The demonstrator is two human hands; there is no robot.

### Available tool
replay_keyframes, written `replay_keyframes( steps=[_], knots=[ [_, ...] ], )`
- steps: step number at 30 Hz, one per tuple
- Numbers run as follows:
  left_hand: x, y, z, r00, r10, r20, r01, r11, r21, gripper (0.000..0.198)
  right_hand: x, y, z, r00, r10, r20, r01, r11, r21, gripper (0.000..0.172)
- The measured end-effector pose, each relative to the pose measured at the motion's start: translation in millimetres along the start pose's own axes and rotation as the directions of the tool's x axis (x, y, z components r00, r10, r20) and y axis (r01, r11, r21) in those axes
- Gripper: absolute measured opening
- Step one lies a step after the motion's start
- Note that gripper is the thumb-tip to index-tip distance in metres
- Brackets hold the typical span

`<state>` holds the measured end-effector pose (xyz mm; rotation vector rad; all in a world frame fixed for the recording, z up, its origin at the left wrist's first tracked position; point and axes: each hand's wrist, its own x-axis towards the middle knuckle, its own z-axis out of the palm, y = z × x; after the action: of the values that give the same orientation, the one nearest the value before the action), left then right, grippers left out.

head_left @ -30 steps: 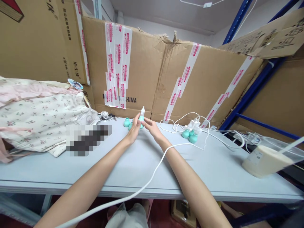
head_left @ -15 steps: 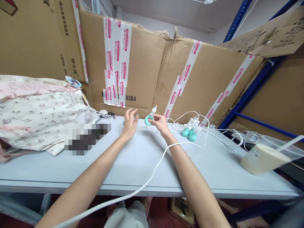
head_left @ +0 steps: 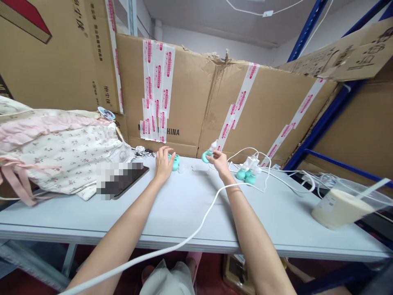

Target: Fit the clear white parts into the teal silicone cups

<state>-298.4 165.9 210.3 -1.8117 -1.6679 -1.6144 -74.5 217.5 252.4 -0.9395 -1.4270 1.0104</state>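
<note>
Between the thumb and fingers of my right hand [head_left: 220, 162] is a teal nasal aspirator [head_left: 206, 156], a soft bulb with a pale tip pointing up and to the right. It is held just above the table. My left hand [head_left: 164, 164] is open, its fingers curved and its thumb apart, beside several teal bulbs [head_left: 175, 164] near the back of the table; it partly hides them. Whether it touches them I cannot tell. Small clear pieces [head_left: 181, 168] lie to the right of these bulbs. More teal aspirators [head_left: 250, 179] with clear tips stand together on the right.
A white cable [head_left: 196, 229] crosses in front of my arms. On the left are a floral cloth bag [head_left: 70, 139] and a dark, partly blurred flat object [head_left: 132, 184]. A plastic cup [head_left: 337, 209] with a straw stands right. Cardboard [head_left: 187, 98] walls the back.
My right hand has carried the aspirator to the right. My left hand has come down slightly beside the bulbs, its fingers more curved. The view has shifted, showing more of these bulbs.
</note>
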Motion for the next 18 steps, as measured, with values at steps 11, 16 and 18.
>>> replay_keyframes(
  steps=[11,16,18],
  knots=[
    [-6,1,-0.3,0.999,0.009,0.039,-0.011,0.999,0.041,0.028,-61,37,-80,0.889,-0.431,-0.154,0.216,0.693,-0.688,0.051],
    [-5,0,2.2,0.998,0.012,0.054,-0.014,1.0,0.025,0.025,-70,53,-120,0.882,-0.307,-0.358,0.029,0.793,-0.608,0.059],
    [-5,-2,3.1,0.998,0.008,0.058,-0.009,1.0,0.016,0.025,-70,52,-126,0.868,-0.282,-0.409,-0.061,0.756,-0.651,0.059]
  ],
)
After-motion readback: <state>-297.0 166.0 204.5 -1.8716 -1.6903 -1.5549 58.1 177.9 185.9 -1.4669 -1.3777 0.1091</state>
